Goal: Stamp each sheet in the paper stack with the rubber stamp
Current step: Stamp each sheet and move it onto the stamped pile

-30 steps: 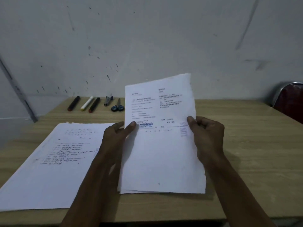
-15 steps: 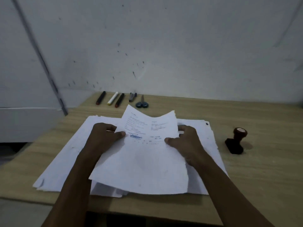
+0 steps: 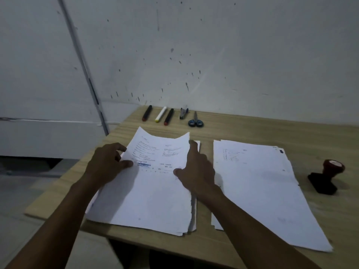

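Note:
A white printed sheet [image 3: 153, 191] lies on top of the left paper stack [image 3: 191, 224] on the wooden table, its far edge still curled up. My left hand [image 3: 105, 166] holds the sheet's left edge, thumb on the paper. My right hand [image 3: 196, 169] grips its right edge. A second paper stack [image 3: 258, 189] lies flat to the right. The rubber stamp [image 3: 326, 176], with a black base and a dark red knob, stands on the table right of that stack, away from both hands.
Three markers [image 3: 157, 114], a small stapler [image 3: 183, 113] and scissors [image 3: 195, 121] lie in a row along the table's far edge by the wall. The table's left edge [image 3: 64, 175] drops off near my left arm.
The sheet, held up in front of me a second ago, has come down onto the left stack. My view has swung left, so the right stack and the stamp now show.

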A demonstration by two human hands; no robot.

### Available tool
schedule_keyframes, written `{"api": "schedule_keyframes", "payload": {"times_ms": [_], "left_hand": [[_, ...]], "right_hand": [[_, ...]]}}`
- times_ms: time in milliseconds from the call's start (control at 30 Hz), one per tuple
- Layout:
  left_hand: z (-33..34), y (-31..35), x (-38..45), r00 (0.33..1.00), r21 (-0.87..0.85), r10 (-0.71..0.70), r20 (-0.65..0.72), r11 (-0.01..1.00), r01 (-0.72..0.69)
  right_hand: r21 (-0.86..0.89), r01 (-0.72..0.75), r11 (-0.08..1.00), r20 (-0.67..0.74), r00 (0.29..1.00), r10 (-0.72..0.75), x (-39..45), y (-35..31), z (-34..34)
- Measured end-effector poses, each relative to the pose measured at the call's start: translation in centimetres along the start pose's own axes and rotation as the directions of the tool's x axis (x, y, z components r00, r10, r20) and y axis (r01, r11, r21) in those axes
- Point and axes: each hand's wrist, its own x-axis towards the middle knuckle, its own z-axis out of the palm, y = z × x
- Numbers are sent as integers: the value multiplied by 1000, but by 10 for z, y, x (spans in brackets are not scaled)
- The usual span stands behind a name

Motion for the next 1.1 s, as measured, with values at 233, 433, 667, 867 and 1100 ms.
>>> {"api": "schedule_keyframes", "payload": {"times_ms": [233,433,667,867,1100], "left_hand": [[12,-8,-1,1000,91,-2,23,996,0],[25,26,-12,985,31,82,-151,996,-78],[69,109,-35,924,-203,337,-179,907,-370],[118,172,-46,909,-342,402,-113,843,-415],[146,220,-50,893,-394,445,-60,812,-431]], "right_hand": [[-112,0,994,12,1000,1,-3,5,-3],[0,30,1000,-68,997,-30,-12,18,-19],[-38,57,998,-291,955,-66,-23,70,-63],[-170,-29,985,-518,853,-64,-24,139,-106],[-333,-262,906,-660,751,-26,-23,203,-144]]}}
